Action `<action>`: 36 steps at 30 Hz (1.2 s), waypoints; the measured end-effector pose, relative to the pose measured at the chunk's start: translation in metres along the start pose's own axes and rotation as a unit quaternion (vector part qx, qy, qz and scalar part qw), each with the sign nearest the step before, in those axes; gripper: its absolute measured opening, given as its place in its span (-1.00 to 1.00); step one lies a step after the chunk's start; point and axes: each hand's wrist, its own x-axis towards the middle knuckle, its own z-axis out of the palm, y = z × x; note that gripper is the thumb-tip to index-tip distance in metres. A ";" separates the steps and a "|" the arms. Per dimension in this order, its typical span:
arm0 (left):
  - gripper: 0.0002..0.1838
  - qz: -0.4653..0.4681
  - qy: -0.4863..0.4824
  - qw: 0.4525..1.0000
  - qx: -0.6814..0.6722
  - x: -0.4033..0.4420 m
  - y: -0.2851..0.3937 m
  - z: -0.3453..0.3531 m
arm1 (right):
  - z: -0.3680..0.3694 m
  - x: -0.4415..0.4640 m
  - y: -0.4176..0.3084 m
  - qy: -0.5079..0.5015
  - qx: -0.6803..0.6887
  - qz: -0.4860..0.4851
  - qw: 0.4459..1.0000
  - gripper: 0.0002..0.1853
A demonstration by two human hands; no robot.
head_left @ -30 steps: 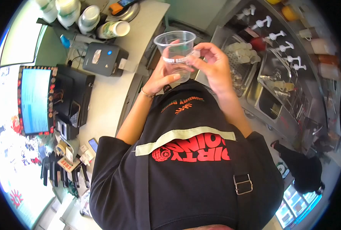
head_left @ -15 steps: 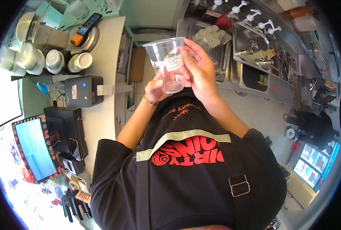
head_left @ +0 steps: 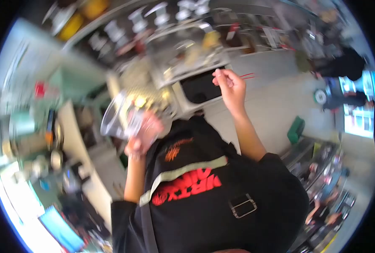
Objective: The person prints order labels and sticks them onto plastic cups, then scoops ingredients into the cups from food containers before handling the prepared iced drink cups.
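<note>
My left hand [head_left: 144,133] is wrapped round a clear plastic cup [head_left: 113,116], seen through its wall and blurred by motion. The cup leans to the left, with its wide mouth toward the upper left. A pale printed label [head_left: 134,122] shows on its side. My right hand [head_left: 231,89] is raised apart from the cup, near the metal counter's front edge. Its fingers are curled in toward the thumb, and nothing shows in them. Thin red lines [head_left: 248,76] appear just beside its knuckles; I cannot tell what they are.
A metal sink [head_left: 153,50] lies ahead, with several white pump dispensers [head_left: 160,14] behind it. Beside it is a dark rectangular opening [head_left: 189,90]. A pale counter [head_left: 76,130] runs along the left, near a bright screen [head_left: 61,227]. Other people [head_left: 343,65] are at the right.
My right hand has let go of the cup and moved away to the right. The cup stays in my left hand, now lower and further left. The view has turned toward the sink.
</note>
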 end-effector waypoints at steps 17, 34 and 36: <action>0.10 0.060 0.008 0.981 0.187 0.149 -0.181 0.184 | -0.373 0.164 0.109 0.086 -0.305 0.046 0.947 -0.80; 0.08 0.075 0.199 0.922 0.324 0.352 -0.374 0.292 | -0.534 0.584 0.322 -0.225 -0.715 -0.101 0.654 -0.61; 0.06 0.074 0.223 0.919 0.318 0.384 -0.389 0.297 | -0.544 0.618 0.343 -0.376 -0.685 -0.076 0.620 -0.53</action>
